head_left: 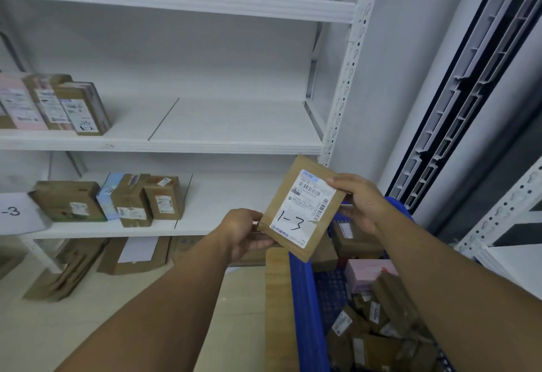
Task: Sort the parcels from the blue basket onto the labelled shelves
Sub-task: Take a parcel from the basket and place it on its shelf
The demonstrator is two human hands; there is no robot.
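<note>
1. I see both hands raised in front of me, sharing one flat brown parcel [302, 210] between them, held up over the far corner of the blue basket [305, 298].
2. My left hand [245, 232] grips the parcel's lower left corner, with the fingers curled underneath and the thumb on the near edge.
3. My right hand [359, 201] pinches the upper right edge, the thumb lying across the top of the white shipping label [305, 207] and the fingers curled behind.
4. The parcel is tilted, its label facing me; "1-3" is handwritten in black across the lower part of the label, below the barcodes.
5. The basket sits low on my right and holds a loose pile of brown parcels [378, 327] with a pink box [366, 276] among them.
6. To my left stands the white shelving [176, 145]. On its lower shelf a row of boxes [117, 198] stands side by side, and a white tag reading "-3" [11, 211] hangs at the left edge of my view; its start is cut off.
7. On the shelf above, a few parcels [58, 104] lean together at the far left, one marked "1-2".
8. Flattened cardboard [129, 255] lies on the floor under the lowest shelf.
</note>
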